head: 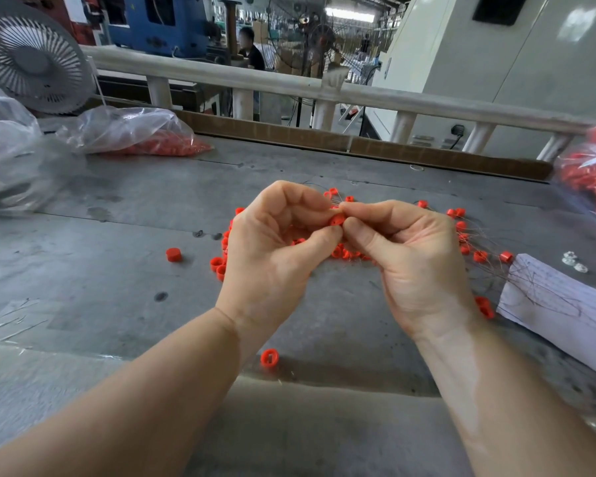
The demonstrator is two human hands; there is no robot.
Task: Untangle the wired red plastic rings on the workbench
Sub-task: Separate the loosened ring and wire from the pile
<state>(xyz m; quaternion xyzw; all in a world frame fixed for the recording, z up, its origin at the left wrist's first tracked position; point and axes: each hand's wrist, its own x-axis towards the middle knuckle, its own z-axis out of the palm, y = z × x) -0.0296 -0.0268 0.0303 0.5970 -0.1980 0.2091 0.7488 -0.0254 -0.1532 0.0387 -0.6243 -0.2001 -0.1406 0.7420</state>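
Both hands, left (276,242) and right (403,249), pinch one ring (337,221) above the bench (117,277) middle; we should pull its wire (336,200) slowly, without jerking the tangle (468,242).

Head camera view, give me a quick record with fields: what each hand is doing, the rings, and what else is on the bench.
left hand: pinches red ring
right hand: pinches same ring
loose rings: one at left, one near edge
wired rings: spread under and right of hands
workbench: grey
extras: bag of red parts, fan, paper
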